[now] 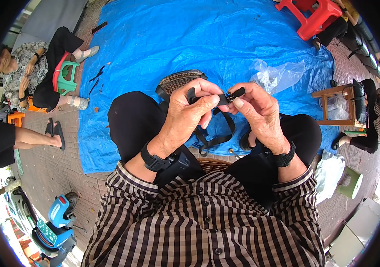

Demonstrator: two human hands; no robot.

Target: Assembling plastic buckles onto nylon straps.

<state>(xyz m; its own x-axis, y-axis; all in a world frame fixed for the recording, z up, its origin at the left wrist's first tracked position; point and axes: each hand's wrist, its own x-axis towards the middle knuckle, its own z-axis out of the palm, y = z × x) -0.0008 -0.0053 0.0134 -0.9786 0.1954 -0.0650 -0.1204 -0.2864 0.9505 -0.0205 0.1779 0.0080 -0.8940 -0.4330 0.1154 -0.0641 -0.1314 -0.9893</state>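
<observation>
Between my two hands a black webbing strap (222, 99) is stretched, raised above my lap. My left hand (193, 104) is closed, pinching the strap, whose loose end pokes up beside the fingers. With thumb and fingers my right hand (256, 107) grips a small black buckle (230, 97) on the strap, and a short strap end sticks out past it. More of the strap (230, 129) hangs in a loop below. Just beyond my left hand lies a brown patterned woven bag (181, 80), partly covered by that hand.
A blue tarp (154, 40) spreads in front, with a clear plastic bag (279, 75) and dark strips (95, 80) on it. A red stool (312, 20) stands far right, a wooden stool (332, 104) at right. One person (30, 71) sits at left. A wicker seat (212, 164) shows below me.
</observation>
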